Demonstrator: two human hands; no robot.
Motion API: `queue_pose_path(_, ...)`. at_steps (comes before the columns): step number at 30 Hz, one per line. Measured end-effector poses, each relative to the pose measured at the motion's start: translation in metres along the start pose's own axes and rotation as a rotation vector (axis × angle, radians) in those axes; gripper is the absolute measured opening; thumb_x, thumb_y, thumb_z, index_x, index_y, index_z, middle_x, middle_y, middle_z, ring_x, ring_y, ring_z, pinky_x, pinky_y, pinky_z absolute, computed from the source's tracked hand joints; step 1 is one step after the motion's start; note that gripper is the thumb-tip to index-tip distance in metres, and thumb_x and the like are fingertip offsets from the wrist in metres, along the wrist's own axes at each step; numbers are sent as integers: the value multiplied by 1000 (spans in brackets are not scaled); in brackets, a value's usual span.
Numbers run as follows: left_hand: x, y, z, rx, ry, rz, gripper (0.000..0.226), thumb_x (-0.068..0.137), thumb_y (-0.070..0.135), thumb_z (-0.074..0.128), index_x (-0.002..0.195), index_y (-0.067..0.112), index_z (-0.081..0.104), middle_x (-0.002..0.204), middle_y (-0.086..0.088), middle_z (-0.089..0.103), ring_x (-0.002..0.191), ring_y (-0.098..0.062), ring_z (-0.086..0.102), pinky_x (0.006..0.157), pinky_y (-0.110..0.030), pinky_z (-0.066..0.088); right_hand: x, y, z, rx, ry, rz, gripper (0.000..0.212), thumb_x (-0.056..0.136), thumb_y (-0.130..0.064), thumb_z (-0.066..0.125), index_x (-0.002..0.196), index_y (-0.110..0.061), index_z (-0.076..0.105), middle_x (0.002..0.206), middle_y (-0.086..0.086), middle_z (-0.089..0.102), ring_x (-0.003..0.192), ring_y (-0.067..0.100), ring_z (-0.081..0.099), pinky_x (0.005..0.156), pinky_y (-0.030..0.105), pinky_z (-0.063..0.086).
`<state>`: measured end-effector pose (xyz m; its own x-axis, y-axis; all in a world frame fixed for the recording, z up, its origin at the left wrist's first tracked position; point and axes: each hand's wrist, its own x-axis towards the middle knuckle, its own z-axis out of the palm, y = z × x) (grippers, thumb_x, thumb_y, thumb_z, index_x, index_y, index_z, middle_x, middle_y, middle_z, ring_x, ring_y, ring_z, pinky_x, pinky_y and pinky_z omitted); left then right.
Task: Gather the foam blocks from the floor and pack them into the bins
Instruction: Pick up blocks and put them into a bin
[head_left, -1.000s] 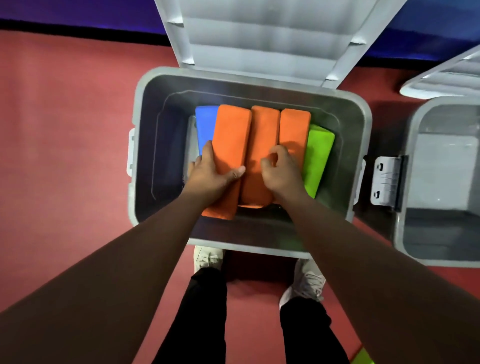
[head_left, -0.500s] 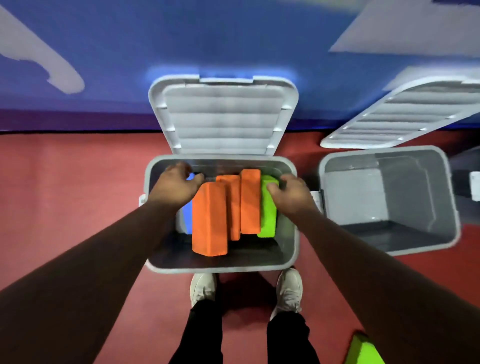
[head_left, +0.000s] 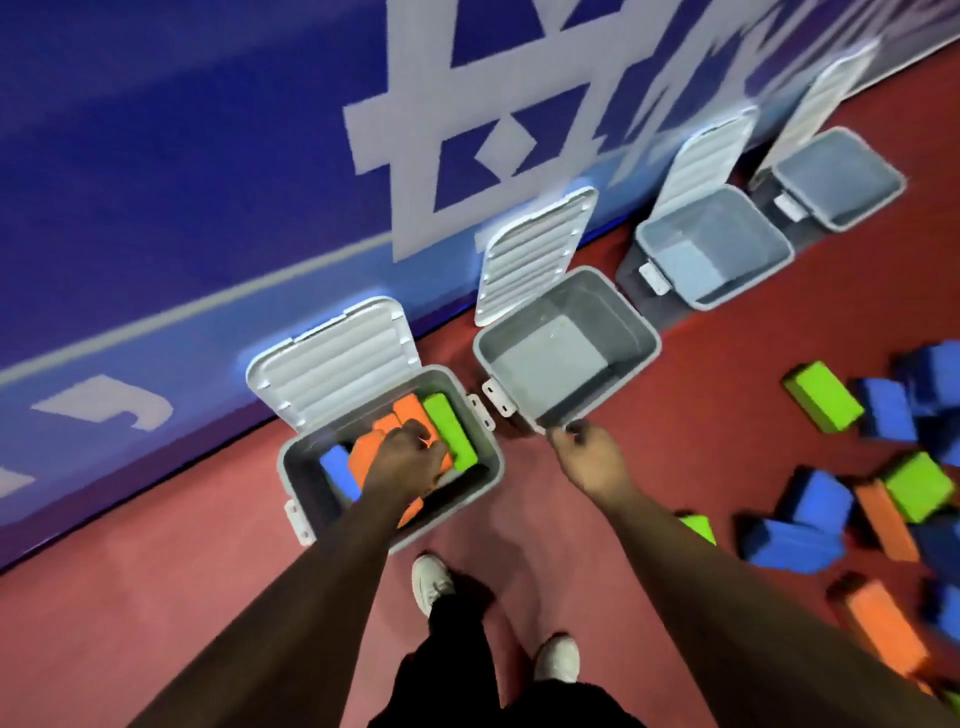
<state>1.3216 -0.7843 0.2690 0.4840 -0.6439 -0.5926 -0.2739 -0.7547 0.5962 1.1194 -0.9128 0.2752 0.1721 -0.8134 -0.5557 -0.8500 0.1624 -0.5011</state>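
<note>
A grey bin (head_left: 492, 457) with its lid leaning open against the wall holds orange foam blocks (head_left: 364, 457), a green block (head_left: 450, 432) and a blue block (head_left: 336, 468). My left hand (head_left: 410, 460) hovers over the orange blocks inside this bin, fingers curled, nothing visibly gripped. My right hand (head_left: 589, 454) is on the floor side of the bin, just below the near corner of a second, empty grey bin (head_left: 647, 335), fingers curled with nothing in them. Loose blocks lie on the red floor at right: green (head_left: 823, 397), blue (head_left: 821, 501), orange (head_left: 883, 623).
Two more open grey bins (head_left: 779, 244) (head_left: 893, 179) stand further along the blue wall (head_left: 208, 182). My shoes (head_left: 431, 582) stand on the red floor just in front of the filled bin. The block pile spreads along the right edge.
The view has swung up and to the right, showing more bins and the block pile. My right hand left the filled bin and moved toward the second bin; my left hand stays over the orange blocks.
</note>
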Motion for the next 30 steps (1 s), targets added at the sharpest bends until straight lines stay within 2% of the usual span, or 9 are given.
queue_pose_path(4,-54,41,59,84,-138,79,28,87,35,56,89,7,60,95,-14,69,97,-32,64,75,-33,43,-59,75,-42,131,103,140,44,93,-36,56,120,-2,64,114,18,67,112,31,61,88,29,43)
queue_pose_path(7,-94,65,110,197,-249,134,23,95,23,54,106,6,64,107,-14,66,105,-32,62,79,-31,44,-106,138,-69,213,202,250,44,94,-36,55,120,-2,63,116,19,67,113,30,60,88,30,43)
queue_pose_path(9,-125,75,147,267,-313,219,25,95,21,54,106,0,63,107,-19,66,103,-35,62,80,-33,44,-142,185,-82,279,272,318,42,94,-36,56,119,-3,63,111,17,68,110,30,61,87,30,43)
queue_pose_path(12,-175,82,203,397,-403,349,45,85,47,55,95,4,67,93,-15,67,90,-28,63,76,-33,42,-203,262,-93,401,360,385,42,93,-36,58,119,-2,63,112,15,68,110,30,61,89,32,44)
queue_pose_path(14,-204,82,242,487,-429,393,55,76,56,50,96,9,68,99,-14,69,97,-27,65,83,-32,45,-247,313,-97,472,387,446,44,92,-38,59,120,-4,63,111,14,69,109,30,62,90,33,45)
queue_pose_path(16,-237,83,281,569,-490,406,42,84,45,54,99,8,67,105,-17,69,105,-30,63,88,-33,45,-293,361,-99,547,421,506,46,91,-40,58,120,-5,62,106,13,69,106,31,63,90,33,47)
queue_pose_path(20,-314,91,359,635,-585,485,21,92,16,57,88,-4,63,103,-32,64,103,-40,62,77,-39,44,-380,448,-107,612,522,601,47,94,-37,57,124,-1,60,118,17,66,113,31,60,93,32,44)
queue_pose_path(25,-403,107,440,751,-660,632,12,94,21,58,86,13,62,105,-16,69,104,-29,62,83,-32,42,-465,534,-122,679,643,722,49,94,-40,55,126,-3,59,125,16,64,119,30,57,95,31,42)
queue_pose_path(30,-464,127,512,794,-747,753,20,89,20,61,71,18,52,82,-2,63,85,-23,58,74,-30,39,-517,597,-132,800,712,822,49,93,-40,55,125,-3,59,124,17,64,117,32,56,93,33,43)
